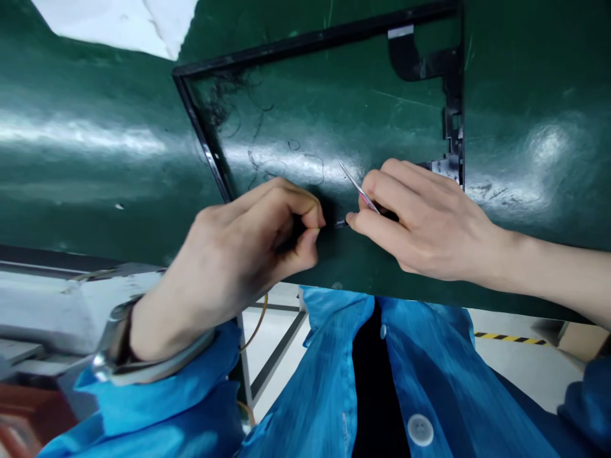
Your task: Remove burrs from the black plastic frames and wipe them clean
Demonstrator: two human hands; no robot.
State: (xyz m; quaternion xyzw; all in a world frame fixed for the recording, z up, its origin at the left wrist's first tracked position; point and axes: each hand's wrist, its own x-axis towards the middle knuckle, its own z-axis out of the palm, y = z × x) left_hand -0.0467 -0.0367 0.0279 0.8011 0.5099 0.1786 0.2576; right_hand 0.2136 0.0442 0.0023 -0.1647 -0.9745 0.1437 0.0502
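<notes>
A thin black rectangular frame [203, 137] lies flat on the dark green table mat [95, 159]. Its near edge is hidden under my hands. My left hand [238, 261] is closed in a pinch at the frame's near edge, thumb against forefinger; what it grips is hidden. My right hand [424, 222] is closed on slim metal tweezers [359, 189], whose back end sticks up between the fingers. The tweezers' tip meets a small dark piece [340, 223] between the two hands. A black flat cable piece [405, 57] sits at the frame's far right corner.
Thin black strands [267, 159] lie curled on the mat inside the frame. A white sheet [119, 22] shows at the far left. A grey bench part [57, 305] sits to my left, and the floor with yellow-black tape [510, 337] lies below the table edge.
</notes>
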